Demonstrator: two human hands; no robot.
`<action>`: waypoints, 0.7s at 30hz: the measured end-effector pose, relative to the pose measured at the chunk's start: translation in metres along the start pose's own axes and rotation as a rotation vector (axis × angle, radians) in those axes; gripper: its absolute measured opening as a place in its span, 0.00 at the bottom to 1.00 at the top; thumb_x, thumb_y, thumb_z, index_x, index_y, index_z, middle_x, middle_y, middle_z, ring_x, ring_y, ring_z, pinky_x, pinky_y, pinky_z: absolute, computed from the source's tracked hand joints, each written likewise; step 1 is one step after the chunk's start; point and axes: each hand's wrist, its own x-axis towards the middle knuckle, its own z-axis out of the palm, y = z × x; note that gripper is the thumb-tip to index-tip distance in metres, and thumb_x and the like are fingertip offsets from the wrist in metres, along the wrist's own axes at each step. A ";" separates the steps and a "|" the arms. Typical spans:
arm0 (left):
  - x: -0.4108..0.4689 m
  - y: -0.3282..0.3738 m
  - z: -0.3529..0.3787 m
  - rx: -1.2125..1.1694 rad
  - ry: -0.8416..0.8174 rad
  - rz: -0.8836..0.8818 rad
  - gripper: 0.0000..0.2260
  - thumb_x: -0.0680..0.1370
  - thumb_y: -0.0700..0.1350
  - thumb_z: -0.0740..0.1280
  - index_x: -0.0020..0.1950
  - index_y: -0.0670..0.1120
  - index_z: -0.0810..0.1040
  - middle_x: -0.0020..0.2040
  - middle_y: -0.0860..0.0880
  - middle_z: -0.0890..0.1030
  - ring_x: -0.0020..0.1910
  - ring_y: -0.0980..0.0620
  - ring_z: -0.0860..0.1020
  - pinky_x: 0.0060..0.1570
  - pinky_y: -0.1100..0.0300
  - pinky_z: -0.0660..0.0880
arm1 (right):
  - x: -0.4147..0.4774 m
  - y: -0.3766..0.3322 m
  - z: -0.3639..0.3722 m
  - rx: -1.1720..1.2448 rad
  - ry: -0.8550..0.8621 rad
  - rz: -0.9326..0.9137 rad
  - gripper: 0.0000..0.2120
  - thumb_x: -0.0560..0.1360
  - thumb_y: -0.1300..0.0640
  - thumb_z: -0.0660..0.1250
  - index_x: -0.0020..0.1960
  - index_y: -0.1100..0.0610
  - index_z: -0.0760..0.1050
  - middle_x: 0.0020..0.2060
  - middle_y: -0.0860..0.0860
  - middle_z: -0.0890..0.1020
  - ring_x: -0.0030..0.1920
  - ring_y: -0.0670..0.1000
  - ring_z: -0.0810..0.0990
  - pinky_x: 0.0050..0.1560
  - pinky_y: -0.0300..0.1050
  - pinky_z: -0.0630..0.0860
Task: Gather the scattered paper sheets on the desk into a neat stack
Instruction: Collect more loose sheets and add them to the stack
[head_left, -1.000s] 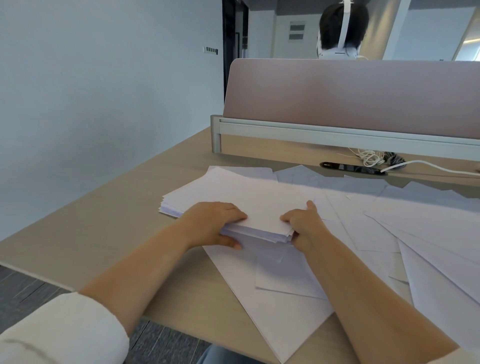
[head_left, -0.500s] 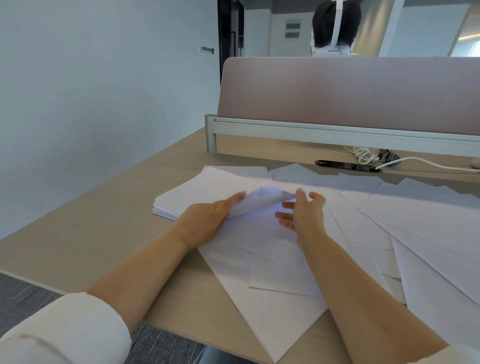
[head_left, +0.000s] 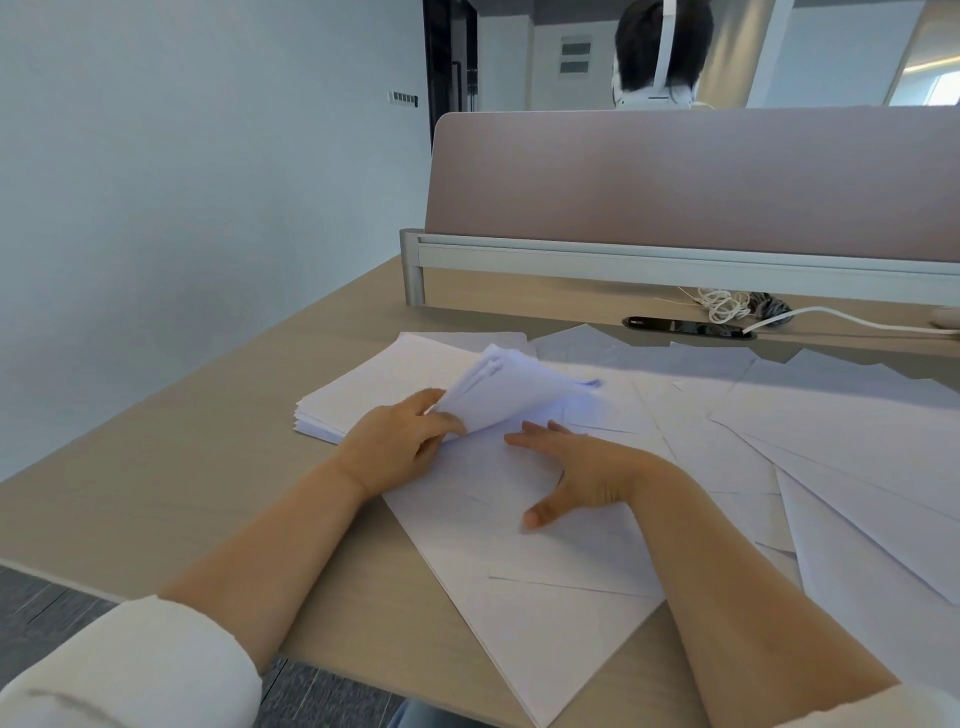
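Paper sheets strew the desk (pink divider behind), left hand pinching some, right hand spread flat.

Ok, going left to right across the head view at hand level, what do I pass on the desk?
The paper stack → left hand, pinching the stack's lifted corner → right hand, flat on a loose sheet → scattered sheets.

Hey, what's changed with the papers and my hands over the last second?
The right hand let go of the stack and moved down over the loose sheets in front, fingers straight. The left hand kept its grip and bent the stack's near corner upward. The scattered sheets farther right stayed put.
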 end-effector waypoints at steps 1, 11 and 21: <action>-0.002 -0.001 -0.002 -0.028 -0.037 -0.001 0.12 0.70 0.51 0.59 0.51 0.56 0.76 0.42 0.46 0.82 0.27 0.44 0.79 0.25 0.63 0.72 | 0.000 0.000 0.001 -0.003 0.003 -0.002 0.46 0.67 0.44 0.74 0.76 0.42 0.51 0.77 0.41 0.46 0.77 0.46 0.40 0.76 0.51 0.43; -0.003 -0.002 -0.007 0.014 -0.180 -0.009 0.30 0.66 0.71 0.58 0.55 0.53 0.81 0.41 0.51 0.83 0.36 0.50 0.82 0.35 0.63 0.75 | 0.008 0.000 0.008 0.106 0.270 -0.044 0.37 0.67 0.47 0.75 0.72 0.51 0.65 0.68 0.45 0.69 0.67 0.47 0.68 0.61 0.34 0.62; -0.005 -0.002 -0.008 -0.012 -0.186 0.028 0.26 0.73 0.69 0.55 0.58 0.53 0.77 0.42 0.49 0.83 0.35 0.47 0.81 0.32 0.60 0.77 | 0.010 0.004 0.003 0.197 0.622 -0.141 0.13 0.68 0.61 0.74 0.53 0.58 0.79 0.43 0.43 0.78 0.46 0.44 0.77 0.42 0.26 0.66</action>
